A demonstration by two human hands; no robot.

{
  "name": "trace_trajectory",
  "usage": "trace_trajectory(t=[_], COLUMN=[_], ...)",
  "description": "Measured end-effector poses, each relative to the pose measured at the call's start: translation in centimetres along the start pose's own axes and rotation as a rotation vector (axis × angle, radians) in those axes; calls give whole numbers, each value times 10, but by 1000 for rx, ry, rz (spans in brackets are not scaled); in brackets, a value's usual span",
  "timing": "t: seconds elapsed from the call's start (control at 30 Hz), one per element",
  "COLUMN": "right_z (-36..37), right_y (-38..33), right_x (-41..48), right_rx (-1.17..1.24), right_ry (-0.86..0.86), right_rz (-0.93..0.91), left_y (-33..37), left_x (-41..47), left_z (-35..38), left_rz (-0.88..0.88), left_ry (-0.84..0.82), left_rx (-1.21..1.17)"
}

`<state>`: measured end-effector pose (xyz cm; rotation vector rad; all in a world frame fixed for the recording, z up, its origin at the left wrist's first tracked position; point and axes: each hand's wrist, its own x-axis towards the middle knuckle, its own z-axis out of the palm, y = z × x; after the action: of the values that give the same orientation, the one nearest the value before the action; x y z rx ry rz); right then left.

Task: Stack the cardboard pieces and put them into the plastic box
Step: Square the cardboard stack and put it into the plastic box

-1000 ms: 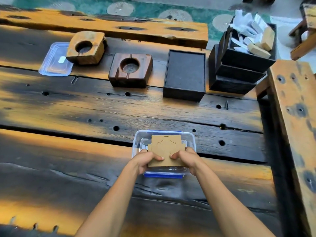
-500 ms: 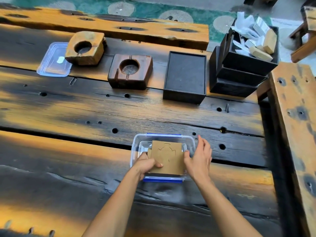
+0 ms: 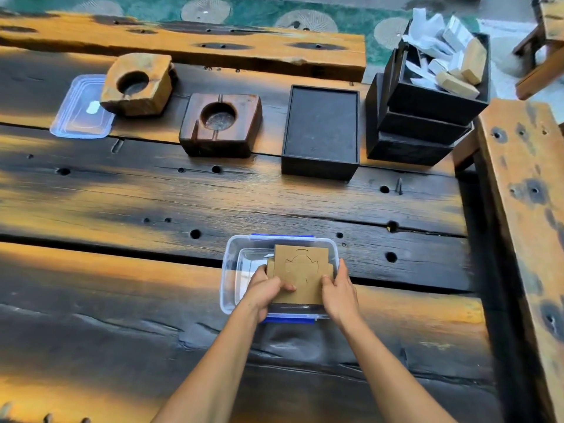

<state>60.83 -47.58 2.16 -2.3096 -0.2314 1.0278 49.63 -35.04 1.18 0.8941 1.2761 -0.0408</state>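
A stack of brown cardboard pieces [image 3: 302, 271] with a curved cut-out outline on top sits in the right part of a clear plastic box [image 3: 229, 264] with blue clips, on the near wooden table. My left hand [image 3: 265, 290] grips the stack's near-left corner, thumb on top. At the stack's near-right edge, my right hand [image 3: 339, 290] holds it, fingers along the box's right wall. The stack's underside and how deep it sits are hidden.
The box's clear lid [image 3: 82, 111] lies at the far left, partly under a light wooden block with a hole [image 3: 137, 83]. A dark wooden block [image 3: 221, 125], a black tray [image 3: 320, 132] and stacked black boxes with scraps [image 3: 427, 96] line the back. A bench [image 3: 525, 193] runs along the right.
My right hand let go of the stack, opened beside the box's right wall, then came back onto the stack's right edge. The stack sits further into the box.
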Motion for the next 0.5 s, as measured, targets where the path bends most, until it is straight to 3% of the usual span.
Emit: trace_trajectory(t=[0.17, 0.33, 0.5], right_z=[1, 3, 6], right_y=[-1, 0, 2], right_x=[4, 5, 6], right_rx=[22, 53, 27], right_ry=[4, 6, 18], right_rz=[6, 5, 21], left_y=[-2, 5, -2], left_x=[-3, 1, 6], left_z=[5, 12, 18], left_rz=[90, 33, 190], left_ry=[64, 213, 339], left_rx=[8, 252, 411])
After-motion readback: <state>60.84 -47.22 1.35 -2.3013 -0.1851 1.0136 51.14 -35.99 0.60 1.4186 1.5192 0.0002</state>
